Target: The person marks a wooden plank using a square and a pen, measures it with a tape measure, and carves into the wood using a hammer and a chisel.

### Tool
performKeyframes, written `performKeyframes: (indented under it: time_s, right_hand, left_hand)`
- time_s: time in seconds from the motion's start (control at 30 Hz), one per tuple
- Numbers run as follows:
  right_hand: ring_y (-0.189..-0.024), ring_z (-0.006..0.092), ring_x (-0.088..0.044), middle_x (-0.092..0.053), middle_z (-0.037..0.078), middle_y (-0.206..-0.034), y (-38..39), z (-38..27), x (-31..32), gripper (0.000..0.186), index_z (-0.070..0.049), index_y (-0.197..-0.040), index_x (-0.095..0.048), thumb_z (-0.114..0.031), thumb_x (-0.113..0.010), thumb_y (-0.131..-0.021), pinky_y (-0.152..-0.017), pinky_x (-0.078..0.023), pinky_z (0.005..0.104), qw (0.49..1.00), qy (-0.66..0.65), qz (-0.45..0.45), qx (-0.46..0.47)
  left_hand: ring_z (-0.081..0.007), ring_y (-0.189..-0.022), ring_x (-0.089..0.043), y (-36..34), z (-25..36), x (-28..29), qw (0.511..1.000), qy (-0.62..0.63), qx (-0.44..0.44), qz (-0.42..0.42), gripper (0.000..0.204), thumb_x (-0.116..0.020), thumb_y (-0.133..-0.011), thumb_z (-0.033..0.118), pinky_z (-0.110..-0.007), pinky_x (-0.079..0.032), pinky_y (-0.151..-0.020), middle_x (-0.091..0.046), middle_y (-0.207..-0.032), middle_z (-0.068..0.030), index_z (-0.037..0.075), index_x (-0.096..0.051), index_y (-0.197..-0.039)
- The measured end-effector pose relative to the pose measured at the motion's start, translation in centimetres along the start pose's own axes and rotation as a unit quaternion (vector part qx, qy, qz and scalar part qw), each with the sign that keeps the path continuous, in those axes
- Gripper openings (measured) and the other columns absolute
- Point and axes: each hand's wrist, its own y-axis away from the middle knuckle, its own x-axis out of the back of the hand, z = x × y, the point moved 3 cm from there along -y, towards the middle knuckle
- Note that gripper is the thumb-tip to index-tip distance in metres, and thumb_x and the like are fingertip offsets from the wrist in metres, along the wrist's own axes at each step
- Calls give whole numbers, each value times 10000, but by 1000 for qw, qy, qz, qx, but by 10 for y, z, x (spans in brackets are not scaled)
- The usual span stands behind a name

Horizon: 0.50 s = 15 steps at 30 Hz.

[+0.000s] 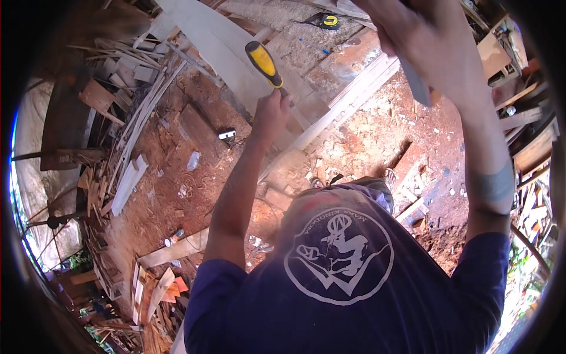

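My left hand [273,115] is closed near the lower end of a tool with a thick yellow-and-black handle [263,64], like that of a chisel or screwdriver. The handle points up and to the left, and the fingers hide the tool's other end. Below it lies a wide pale board [224,56]. Raised at the upper right, my right hand [421,44] is bent and smeared by motion. A flat grey blade-like piece [416,84] sticks out beneath its palm; the rest of that object is hidden.
A yellow-and-black tape measure [330,22] lies at the far side. One long pale wooden beam [348,100] runs diagonally ahead of me. Scrap wood [127,74] is heaped on the left, with more offcuts [530,156] on the right. Chips litter the reddish dirt floor [194,156].
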Motion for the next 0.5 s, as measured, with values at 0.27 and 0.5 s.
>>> performKeyframes:
  time_s: [0.27,0.5]
  right_hand:
    - [-818,452,-680,-668,276,-881,30,98,-52,326,47,-1040,-598,-262,-639,-945,-745,-546,536,956,168,-240,33]
    - [-518,153,-569,-576,61,-632,6,-25,29,324,38,-1005,-617,-286,-613,-1017,-505,-450,336,990,38,65,119]
  left_hand:
    - [-427,-715,-679,-8,12,-6,997,-3,-68,34,196,-675,-958,163,-502,-513,-624,-669,-720,-218,-11,-619,-889]
    - [-437,-698,-656,2,8,-2,999,0,-49,4,174,-674,-959,146,-505,-494,-611,-656,-723,-226,-5,-612,-899]
